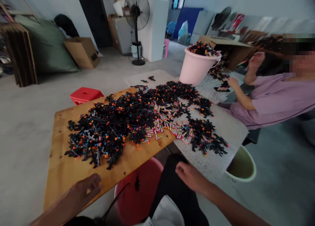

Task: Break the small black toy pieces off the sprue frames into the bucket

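Hold left grip (pixel 87 186) half curled, thumb apart from fingertips, with nothing visible in it, just nearer than the black pile (pixel 120 111) and over an edge of the wooden surface (pixel 57 147). Hold right grip (pixel 193 176) loosely bent above the lap, nearer than the pile and to its right; cannot tell how far open or whether empty, with the palm side hidden.

Beneath the pile, see the wooden surface and, alongside it to the right, a speckled grey surface (pixel 236 132). Find the pile spread across both, made up of toy-gun-shaped pieces with orange and blue bits. Right of the pile, see a co-worker (pixel 273 98) in a mauve top, one hand raised. Well beyond the pile, see a standing fan (pixel 137 11). Below the pile's near side, see a red tub (pixel 147 193). Just behind the pile, find a pink bucket (pixel 197 66), heaped full. Beyond the pile's left half, see a red stool (pixel 86 94). Along the pile's near side, find small pink-and-yellow printed pieces (pixel 159 119).
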`<action>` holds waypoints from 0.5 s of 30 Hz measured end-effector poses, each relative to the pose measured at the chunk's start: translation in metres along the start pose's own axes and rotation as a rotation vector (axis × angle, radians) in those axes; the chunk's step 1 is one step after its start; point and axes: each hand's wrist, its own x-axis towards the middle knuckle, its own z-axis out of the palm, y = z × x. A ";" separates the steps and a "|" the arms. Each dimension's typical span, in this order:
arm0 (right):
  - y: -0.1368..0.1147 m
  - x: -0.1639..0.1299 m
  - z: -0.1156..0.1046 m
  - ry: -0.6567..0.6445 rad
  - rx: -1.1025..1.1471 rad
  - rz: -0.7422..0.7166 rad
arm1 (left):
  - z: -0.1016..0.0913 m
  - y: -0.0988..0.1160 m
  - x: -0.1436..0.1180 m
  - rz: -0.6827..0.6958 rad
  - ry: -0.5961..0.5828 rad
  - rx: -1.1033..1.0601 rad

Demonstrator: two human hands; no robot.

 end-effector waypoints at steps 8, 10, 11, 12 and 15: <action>0.043 0.081 0.011 0.738 -0.144 -0.387 | 0.092 0.058 0.044 0.373 0.347 0.008; 0.043 0.078 0.030 0.735 -0.145 -0.403 | 0.097 0.061 0.039 0.362 0.402 0.060; 0.043 0.076 0.038 0.719 -0.146 -0.408 | 0.097 0.059 0.035 0.354 0.409 0.081; 0.042 0.073 0.045 0.700 -0.148 -0.409 | 0.097 0.056 0.030 0.341 0.406 0.101; 0.037 0.066 0.056 0.657 -0.163 -0.396 | 0.096 0.040 0.016 0.284 0.401 0.167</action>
